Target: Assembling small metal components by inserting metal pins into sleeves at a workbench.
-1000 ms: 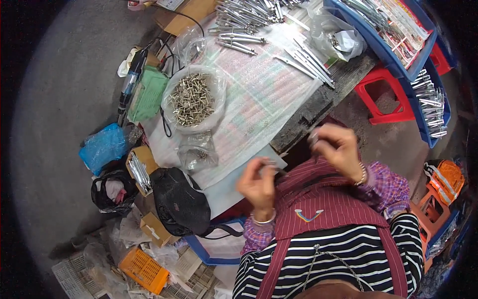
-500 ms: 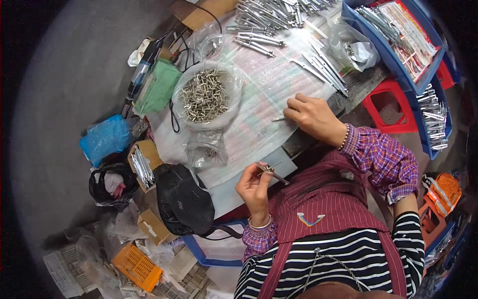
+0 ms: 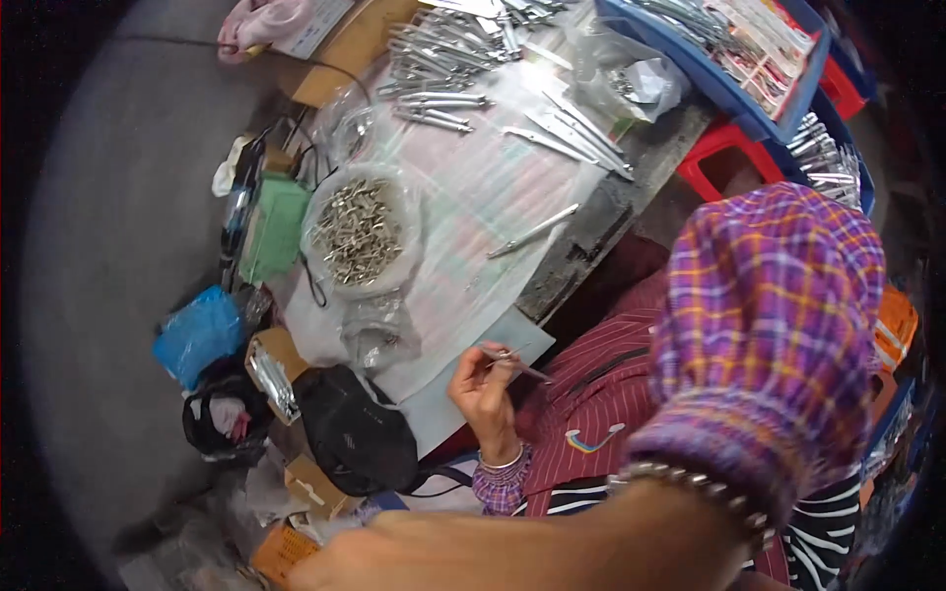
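My left hand (image 3: 483,394) is at the near edge of the paper-covered table (image 3: 473,197), fingers closed on a thin metal piece (image 3: 514,362) that points right over my lap. My right arm is lifted close to the camera. Its plaid sleeve (image 3: 769,335) fills the right side, and a beaded bracelet (image 3: 690,488) circles the wrist. My right hand (image 3: 443,557) stretches blurred along the lower edge, and whether anything is in it is unclear. A slim metal tool (image 3: 532,231) lies alone on the paper. A clear bowl (image 3: 360,231) of small metal parts stands left of it.
Several long metal tools (image 3: 443,49) are heaped at the table's far end beside a crumpled plastic bag (image 3: 631,69). Blue trays (image 3: 729,49) and a red stool (image 3: 719,158) are at the right. A green box (image 3: 276,227), blue bag (image 3: 197,335) and black bag (image 3: 355,428) crowd the left.
My right hand has left the table and swung up close to the camera, across the lower edge. A metal tool lies where it was. My left hand still grips its thin piece.
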